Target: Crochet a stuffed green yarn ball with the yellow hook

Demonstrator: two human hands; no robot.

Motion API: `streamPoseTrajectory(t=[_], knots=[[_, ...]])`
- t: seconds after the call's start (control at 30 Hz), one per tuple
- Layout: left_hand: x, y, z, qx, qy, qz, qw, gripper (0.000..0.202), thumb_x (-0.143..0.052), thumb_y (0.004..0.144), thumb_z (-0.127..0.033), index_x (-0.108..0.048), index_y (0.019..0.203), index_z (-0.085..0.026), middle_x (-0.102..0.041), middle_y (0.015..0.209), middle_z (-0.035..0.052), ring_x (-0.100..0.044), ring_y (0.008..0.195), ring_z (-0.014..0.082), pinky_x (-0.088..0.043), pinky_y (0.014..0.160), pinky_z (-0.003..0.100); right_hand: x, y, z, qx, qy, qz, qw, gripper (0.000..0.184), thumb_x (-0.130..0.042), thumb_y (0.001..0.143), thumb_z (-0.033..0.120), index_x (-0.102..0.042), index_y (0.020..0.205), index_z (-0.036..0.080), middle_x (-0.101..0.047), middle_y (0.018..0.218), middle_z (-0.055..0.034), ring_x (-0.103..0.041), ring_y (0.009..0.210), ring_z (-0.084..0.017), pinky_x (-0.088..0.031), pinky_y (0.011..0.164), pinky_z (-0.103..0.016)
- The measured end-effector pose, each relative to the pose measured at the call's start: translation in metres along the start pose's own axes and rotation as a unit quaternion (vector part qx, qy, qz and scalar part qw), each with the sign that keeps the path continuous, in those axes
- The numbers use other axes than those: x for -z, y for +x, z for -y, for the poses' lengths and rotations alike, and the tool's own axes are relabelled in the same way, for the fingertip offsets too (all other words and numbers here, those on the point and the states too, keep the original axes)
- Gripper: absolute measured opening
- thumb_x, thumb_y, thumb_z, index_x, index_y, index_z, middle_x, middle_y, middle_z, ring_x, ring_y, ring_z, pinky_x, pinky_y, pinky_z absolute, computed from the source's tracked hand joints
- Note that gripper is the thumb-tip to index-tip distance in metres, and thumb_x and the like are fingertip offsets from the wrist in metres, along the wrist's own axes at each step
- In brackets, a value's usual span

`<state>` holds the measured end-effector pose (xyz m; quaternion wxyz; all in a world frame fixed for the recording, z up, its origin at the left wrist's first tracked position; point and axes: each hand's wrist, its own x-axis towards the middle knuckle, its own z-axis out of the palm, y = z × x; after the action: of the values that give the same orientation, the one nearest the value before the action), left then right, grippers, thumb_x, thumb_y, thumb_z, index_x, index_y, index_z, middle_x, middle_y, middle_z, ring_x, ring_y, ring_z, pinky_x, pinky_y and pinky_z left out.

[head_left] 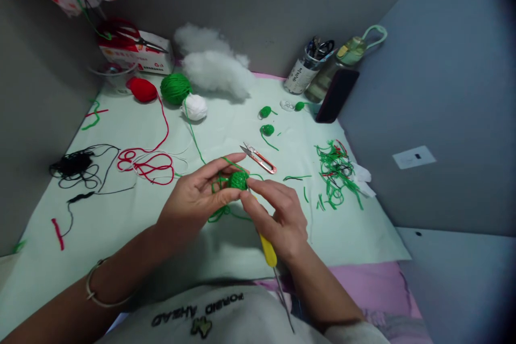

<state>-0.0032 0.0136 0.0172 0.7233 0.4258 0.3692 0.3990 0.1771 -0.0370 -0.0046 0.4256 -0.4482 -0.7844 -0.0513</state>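
Observation:
Between the fingers of my left hand [197, 193] is a small green crochet piece [238, 180], with green yarn running over the index finger. My right hand [280, 215] pinches a crochet hook with a yellow handle [267, 250]; its tip end meets the right side of the green piece, and the exact contact is hidden by my fingers. Loops of green yarn [220, 214] lie under my hands. Just beyond them rest orange-handled thread snips [261, 159]. The working strand leads back toward a green yarn ball [176, 88].
At the back are a red yarn ball [143, 90], white yarn ball [194, 107], stuffing [217, 67], a box [139, 54] with scissors, a pen cup [300, 75], a bottle [322, 78] and phone [337, 95]. Black yarn [74, 165] lies left, yarn scraps [336, 174] right.

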Motion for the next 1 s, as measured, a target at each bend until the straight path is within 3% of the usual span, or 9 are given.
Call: streamPoseTrajectory(t=[0.13, 0.23, 0.4, 0.6, 0.7, 0.83, 0.9, 1.0], knots=[[-0.006, -0.005, 0.001, 0.017, -0.055, -0.006, 0.998, 0.048, -0.085, 0.087, -0.031, -0.073, 0.134, -0.030, -0.073, 0.103, -0.0007, -0.069, 0.096, 0.0113, -0.054, 0.087, 0.020, 0.002, 0.000, 0.000, 0.030, -0.002, -0.043, 0.999, 0.047, -0.075, 0.090, 0.008, -0.074, 0.126, 0.037, -0.081, 0.113, -0.0046, -0.078, 0.099, -0.024, -0.070, 0.082, -0.039], [-0.006, -0.005, 0.000, 0.065, -0.131, 0.032, 0.989, 0.055, -0.086, 0.085, -0.031, -0.071, 0.137, -0.025, -0.073, 0.099, 0.0017, -0.069, 0.090, 0.0133, -0.056, 0.085, 0.024, 0.000, 0.003, -0.003, 0.024, 0.045, -0.067, 0.996, 0.044, -0.070, 0.095, 0.011, -0.072, 0.132, 0.035, -0.082, 0.113, -0.0061, -0.079, 0.097, -0.024, -0.069, 0.077, -0.039], [0.005, 0.000, 0.002, 0.058, -0.127, 0.064, 0.988, 0.068, -0.093, 0.074, -0.023, -0.070, 0.138, -0.025, -0.069, 0.097, 0.0014, -0.068, 0.088, 0.0141, -0.055, 0.079, 0.023, 0.000, 0.009, -0.006, -0.101, 0.265, -0.081, 0.956, 0.031, -0.062, 0.101, 0.016, -0.076, 0.124, 0.032, -0.083, 0.106, -0.0053, -0.079, 0.095, -0.023, -0.067, 0.079, -0.041], [0.016, -0.001, -0.001, 0.046, -0.030, 0.078, 0.995, 0.075, -0.092, 0.074, -0.017, -0.067, 0.143, -0.033, -0.062, 0.098, -0.0006, -0.060, 0.080, 0.0108, -0.049, 0.063, 0.019, 0.014, 0.016, -0.008, -0.193, 0.365, -0.069, 0.908, 0.020, -0.064, 0.101, 0.018, -0.080, 0.109, 0.028, -0.082, 0.095, -0.0039, -0.078, 0.088, -0.021, -0.065, 0.077, -0.039], [0.010, -0.002, -0.002, 0.043, -0.008, 0.038, 0.998, 0.081, -0.093, 0.071, -0.016, -0.065, 0.146, -0.029, -0.062, 0.096, -0.0002, -0.063, 0.082, 0.0124, -0.051, 0.066, 0.020, 0.014, 0.014, -0.007, -0.163, 0.323, -0.048, 0.931, 0.023, -0.064, 0.101, 0.017, -0.079, 0.113, 0.029, -0.082, 0.098, -0.0047, -0.078, 0.091, -0.022, -0.066, 0.078, -0.040], [-0.005, -0.002, 0.002, 0.021, -0.042, -0.024, 0.999, 0.080, -0.095, 0.068, -0.016, -0.065, 0.143, -0.024, -0.063, 0.094, -0.0013, -0.063, 0.084, 0.0128, -0.052, 0.073, 0.022, 0.005, 0.005, -0.001, -0.048, 0.108, -0.026, 0.993, 0.039, -0.068, 0.097, 0.014, -0.074, 0.128, 0.036, -0.081, 0.111, -0.0056, -0.077, 0.098, -0.023, -0.066, 0.082, -0.039], [-0.010, -0.003, 0.006, 0.026, -0.082, -0.025, 0.996, 0.073, -0.093, 0.071, -0.018, -0.067, 0.139, -0.023, -0.064, 0.098, -0.0006, -0.064, 0.089, 0.0133, -0.053, 0.079, 0.023, -0.001, 0.001, 0.001, -0.018, 0.040, -0.039, 0.998, 0.046, -0.071, 0.094, 0.011, -0.073, 0.131, 0.038, -0.081, 0.109, -0.0053, -0.078, 0.097, -0.024, -0.066, 0.084, -0.039], [-0.010, -0.004, 0.009, 0.066, -0.149, 0.022, 0.986, 0.063, -0.091, 0.078, -0.025, -0.069, 0.136, -0.024, -0.069, 0.102, 0.0016, -0.066, 0.096, 0.0148, -0.053, 0.088, 0.025, -0.008, -0.001, 0.000, -0.025, 0.077, -0.087, 0.993, 0.050, -0.069, 0.095, 0.010, -0.071, 0.136, 0.037, -0.081, 0.110, -0.0059, -0.077, 0.098, -0.024, -0.067, 0.084, -0.039]])
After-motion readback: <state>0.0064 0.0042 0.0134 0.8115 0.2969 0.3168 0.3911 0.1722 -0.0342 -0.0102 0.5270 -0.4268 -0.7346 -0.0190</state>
